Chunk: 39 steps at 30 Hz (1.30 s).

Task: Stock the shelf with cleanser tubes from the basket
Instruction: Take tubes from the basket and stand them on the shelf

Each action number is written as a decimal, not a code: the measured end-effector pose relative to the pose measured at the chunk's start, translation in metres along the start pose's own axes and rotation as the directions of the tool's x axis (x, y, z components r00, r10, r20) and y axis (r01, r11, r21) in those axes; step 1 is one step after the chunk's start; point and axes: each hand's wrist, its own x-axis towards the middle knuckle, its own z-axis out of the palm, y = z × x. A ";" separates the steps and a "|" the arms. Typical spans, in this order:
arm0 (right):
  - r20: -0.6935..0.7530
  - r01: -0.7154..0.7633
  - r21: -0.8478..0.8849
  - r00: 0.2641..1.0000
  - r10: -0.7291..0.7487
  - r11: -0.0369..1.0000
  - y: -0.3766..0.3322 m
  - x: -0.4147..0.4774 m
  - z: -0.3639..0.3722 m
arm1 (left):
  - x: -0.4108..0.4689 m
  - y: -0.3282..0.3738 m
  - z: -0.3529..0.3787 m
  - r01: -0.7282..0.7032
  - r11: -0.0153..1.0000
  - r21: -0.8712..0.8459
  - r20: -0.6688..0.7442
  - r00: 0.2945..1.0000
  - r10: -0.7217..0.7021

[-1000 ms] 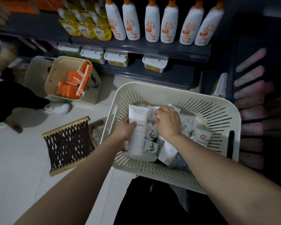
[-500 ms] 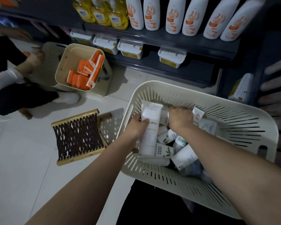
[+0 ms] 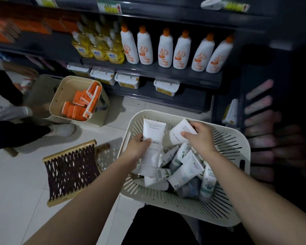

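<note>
The left hand (image 3: 137, 147) grips a white tube (image 3: 153, 138) round its middle, flat end up. The right hand (image 3: 200, 137) holds a 2nd tube (image 3: 177, 134) by 1 end, thumb on top. Both tubes are up over the basket, at about 3 o'clock from the middle of the view.

The shelf (image 3: 166, 74) runs across at 12 o'clock, with white bottles (image 3: 164, 48) in a row on it. The basket (image 3: 240, 138) sits at 4 o'clock. A pile (image 3: 185, 167) of more tubes lies inside it, just under the hands. A bin (image 3: 60, 96) with orange boxes (image 3: 78, 106) stands on the floor at 9 o'clock. A net rack (image 3: 71, 170) lies at 8 o'clock.

A second ago the right hand was down in the pile, feeling about, and had nothing. Now it has pulled a 2nd tube out and up. The left hand kept its tube the whole time. So I think the picking step is done, with 1 tube in each hand. Next, both can go to a shelf. No tube looks to be placed yet, and lots wait in the basket, so the job seems early on.
</note>
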 end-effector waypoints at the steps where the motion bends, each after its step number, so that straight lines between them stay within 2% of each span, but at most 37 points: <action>1: -0.010 -0.001 0.036 1.000 0.001 0.999 -0.001 -0.004 -0.007 | -0.004 0.003 0.002 -0.005 1.000 -0.009 0.004 1.000 0.006; 6: -0.056 -0.035 0.227 0.997 0.049 0.973 -0.015 -0.028 -0.038 | -0.028 0.017 0.013 -0.075 0.996 -0.045 0.067 0.995 0.078; 11: -0.150 0.008 0.421 0.987 0.061 0.907 -0.027 -0.050 -0.070 | -0.052 0.035 0.025 -0.175 0.984 -0.041 0.129 0.975 0.179; 17: -0.312 0.117 0.452 0.949 0.034 0.884 -0.043 -0.084 -0.107 | -0.075 0.059 0.033 -0.265 0.963 -0.040 0.267 0.926 0.266; 23: -0.495 0.257 0.545 0.867 0.059 0.798 -0.062 -0.144 -0.130 | -0.102 0.084 0.034 -0.356 0.934 -0.009 0.442 0.837 0.323; 27: -0.562 0.250 0.491 0.822 0.085 0.835 -0.069 -0.191 -0.130 | -0.129 0.091 0.033 -0.427 0.904 0.031 0.560 0.756 0.339; 31: -0.694 0.294 0.463 0.707 0.135 0.836 -0.076 -0.241 -0.121 | -0.154 0.093 0.034 -0.520 0.852 0.057 0.673 0.651 0.352; 39: -0.808 0.278 0.425 0.546 0.223 0.862 -0.061 -0.332 -0.117 | -0.208 0.080 0.053 -0.587 0.809 0.042 0.817 0.486 0.310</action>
